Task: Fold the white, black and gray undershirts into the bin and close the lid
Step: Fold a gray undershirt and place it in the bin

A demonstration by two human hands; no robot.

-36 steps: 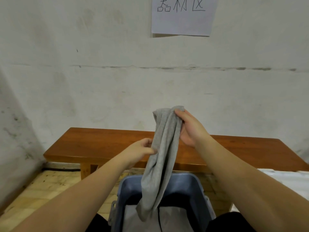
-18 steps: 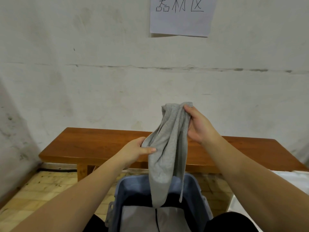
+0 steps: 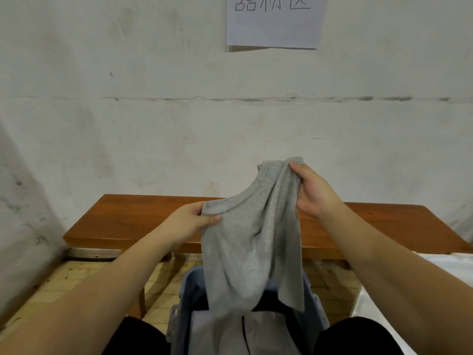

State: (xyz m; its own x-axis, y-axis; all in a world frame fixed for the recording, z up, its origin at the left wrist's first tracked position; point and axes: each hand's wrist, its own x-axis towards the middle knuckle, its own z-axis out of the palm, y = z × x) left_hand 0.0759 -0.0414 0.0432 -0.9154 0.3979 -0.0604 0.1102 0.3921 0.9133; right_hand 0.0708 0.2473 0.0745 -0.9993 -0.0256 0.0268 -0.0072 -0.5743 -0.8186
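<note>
A gray undershirt (image 3: 250, 242) hangs in the air above a blue plastic bin (image 3: 313, 308) that stands between my knees. My left hand (image 3: 190, 221) pinches the shirt's left top corner. My right hand (image 3: 311, 189) grips the bunched top edge higher up, to the right. The shirt's lower end dangles into the bin. Inside the bin lies light folded cloth (image 3: 263, 331) with a dark gap down its middle; the bin's bottom is partly hidden by the shirt.
A brown wooden bench (image 3: 133, 219) runs along the white wall just beyond the bin. White material (image 3: 435, 272) lies at the right edge. A paper sign (image 3: 275, 19) hangs on the wall. The floor is tiled.
My hands have drawn apart, left hand going left, and the bunched gray undershirt has spread wider between them. Its lower end has risen a little over the bin.
</note>
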